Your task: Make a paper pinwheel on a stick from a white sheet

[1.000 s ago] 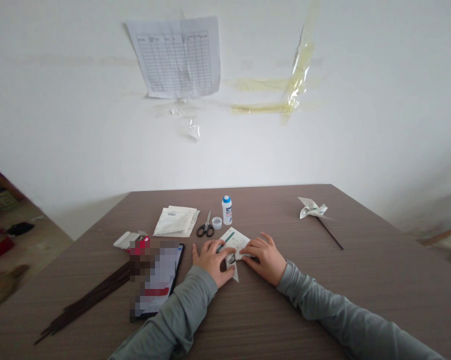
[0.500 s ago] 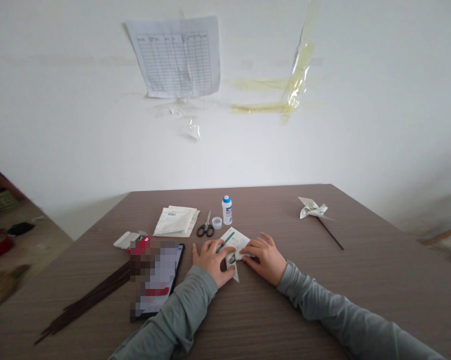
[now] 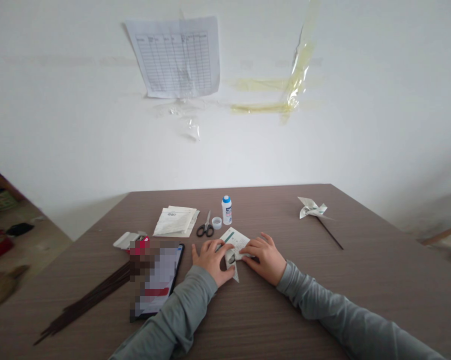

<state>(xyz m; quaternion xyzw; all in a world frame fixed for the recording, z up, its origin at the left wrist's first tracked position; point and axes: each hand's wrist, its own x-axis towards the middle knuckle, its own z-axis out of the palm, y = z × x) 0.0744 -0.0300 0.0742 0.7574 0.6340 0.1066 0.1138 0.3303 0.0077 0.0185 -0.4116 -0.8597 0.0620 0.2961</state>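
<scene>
Between my hands a square of printed paper point(image 3: 237, 238) lies on the table, with corners folded inward and one pointed flap toward me. My left hand point(image 3: 212, 261) rests over its left side, thumb and fingertips pressing the folds down near the middle. On the right edge, the fingers of my right hand point(image 3: 265, 258) pinch a folded corner. My fingers hide part of the centre. Just beyond the paper stand a small white bottle with a blue top point(image 3: 227, 212) and a clear round cap point(image 3: 217, 223). Black-handled scissors point(image 3: 205, 229) lie beside the cap.
A paper pinwheel on a dark stick point(image 3: 311, 209) lies at the right. Left are a stack of paper squares point(image 3: 174, 223), an open red and white box point(image 3: 137, 244), a phone point(image 3: 156, 292) and a bundle of dark sticks point(image 3: 86, 296). The wall point(image 3: 248, 155) borders the table's back.
My left fingers have shifted very slightly on the paper. Otherwise both hands and the objects keep their places.
</scene>
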